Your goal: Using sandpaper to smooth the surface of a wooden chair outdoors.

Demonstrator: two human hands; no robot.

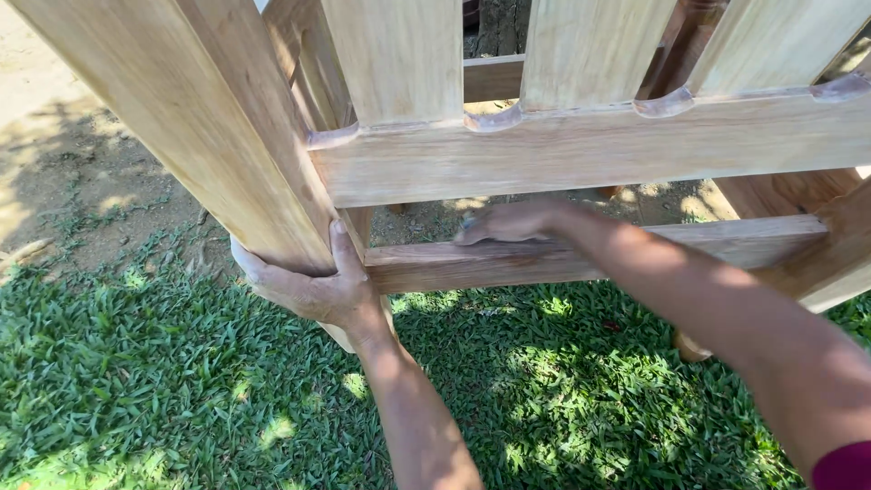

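Pale, unfinished wooden furniture frame [581,150] standing on grass, seen from above and close. Its thick, slanted corner leg [209,127] descends from the upper left to the lawn; a broad horizontal rail [590,154] joins it, carrying flat vertical slats [395,54] whose bases show glossy beads of squeezed-out glue. Below lies a narrower lower stretcher bar [544,259], running from the leg toward the right.

Left hand [308,286]: wrapped around the lower part of the corner leg, thumb laid up the leg's near face, fingers curled behind it (a firm clasp on the wood).

Right hand [508,222]: laid flat, palm down, on the top face of the lower stretcher bar, fingers extended toward the leg. A small object may lie under the fingertips, but whether the hand grips anything cannot be told.

A dark red sleeve cuff [844,467] shows at the right forearm. Surroundings: short green lawn [136,381] in dappled sunlight, bare sandy soil [82,172] at upper left.
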